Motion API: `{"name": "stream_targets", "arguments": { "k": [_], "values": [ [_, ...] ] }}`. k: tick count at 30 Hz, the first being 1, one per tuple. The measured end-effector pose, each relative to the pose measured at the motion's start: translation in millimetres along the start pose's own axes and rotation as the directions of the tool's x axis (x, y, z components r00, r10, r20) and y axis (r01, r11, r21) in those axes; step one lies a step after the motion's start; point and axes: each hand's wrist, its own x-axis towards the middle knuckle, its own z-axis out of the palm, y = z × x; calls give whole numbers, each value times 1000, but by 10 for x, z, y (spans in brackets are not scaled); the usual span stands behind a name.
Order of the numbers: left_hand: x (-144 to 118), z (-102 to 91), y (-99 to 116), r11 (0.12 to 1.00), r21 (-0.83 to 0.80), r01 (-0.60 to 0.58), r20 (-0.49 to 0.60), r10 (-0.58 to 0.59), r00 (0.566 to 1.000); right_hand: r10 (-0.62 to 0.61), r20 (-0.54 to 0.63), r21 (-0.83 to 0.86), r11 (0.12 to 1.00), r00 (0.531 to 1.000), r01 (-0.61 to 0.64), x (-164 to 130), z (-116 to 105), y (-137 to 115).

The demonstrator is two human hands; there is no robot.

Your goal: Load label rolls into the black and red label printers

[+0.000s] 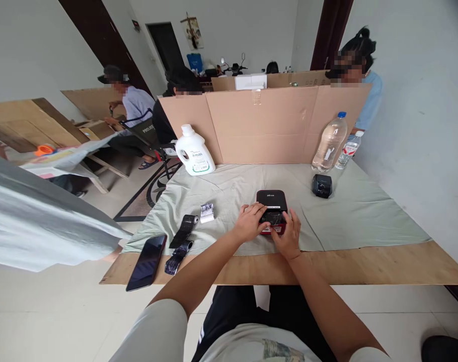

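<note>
Both our hands were down on the printer near the surface's front edge — left hand [247, 222] gripping its left side, right hand [287, 235] across the open front. The printer [271, 203] could have slid on the loose cloth [365, 211]. Our fingers hid its inside; the roll [207, 212] lay apart.

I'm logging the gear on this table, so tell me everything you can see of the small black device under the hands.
The black device is a small boxy unit of what looks like plastic, with a raised lid bearing tiny pale lettering, an open dark compartment and a red lower front. It sits on the pale green cloth near the table's front edge. The left hand and right hand both touch its front.
</note>
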Motion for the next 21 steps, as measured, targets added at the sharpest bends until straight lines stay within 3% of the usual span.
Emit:
{"name": "stream_targets", "arguments": {
  "k": [4, 8, 12, 17, 19, 21],
  "values": [
    [25, -50, 1, 997, 71, -25, 101, 18, 995, -51, 249, -146, 985, 967, 89, 215, -117, 34],
    [91, -18, 14, 993, 116, 16, 115, -30, 993, -70, 354, -192, 971, 932, 145, 379, -202, 46],
    [117, 24, 10, 996, 72, 60, 121, -69, 990, -82, 384, -165, 974, 920, 156, 469, -194, 58],
    [-17, 151, -37, 990, -125, 73, 18, -71, 997, -64, 326, -77, 993, 943, 94, 378, -158, 121],
    [-96, 252, -64, 952, -270, 141, -36, -156, 987, -38, 303, -7, 999, 952, 43, 278, -131, 183],
    [-152, 366, -90, 853, -453, 259, -41, -310, 950, 63, 271, 68, 994, 961, -84, 178, -85, 264]
  ]
}}
